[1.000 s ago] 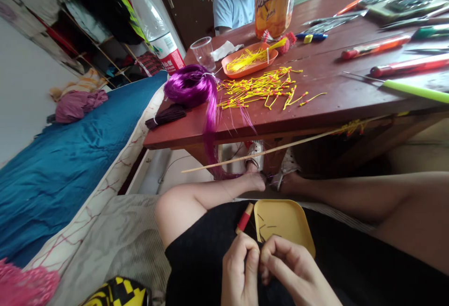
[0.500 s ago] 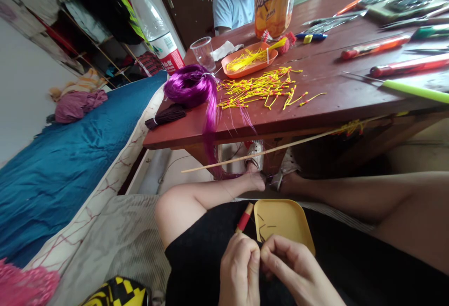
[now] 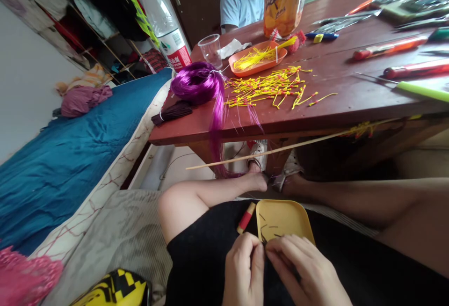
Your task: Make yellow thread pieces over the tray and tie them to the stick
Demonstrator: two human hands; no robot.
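Observation:
My left hand (image 3: 243, 271) and my right hand (image 3: 308, 273) meet over my lap at the bottom of the view, fingertips pinched together on something thin and dark that I cannot make out. Just above them a small yellow tray (image 3: 284, 219) rests on my black skirt and holds a few short dark strands. A red and tan spool (image 3: 246, 217) lies to the left of the tray.
A red-brown table (image 3: 315, 105) stands ahead with a purple fibre bundle (image 3: 201, 83), scattered yellow stamens (image 3: 270, 88), an orange dish (image 3: 257, 58), a clear cup (image 3: 211, 50), a bottle (image 3: 164, 20) and tools. A thin stick (image 3: 280, 149) runs under the table edge. Another person sits at the far side. A blue-covered bed (image 3: 70, 156) lies on the left.
The camera has shifted slightly, so everything sits a little further right. Both hands stay pinched together over the lap, a little lower and more closed over the tray's near edge.

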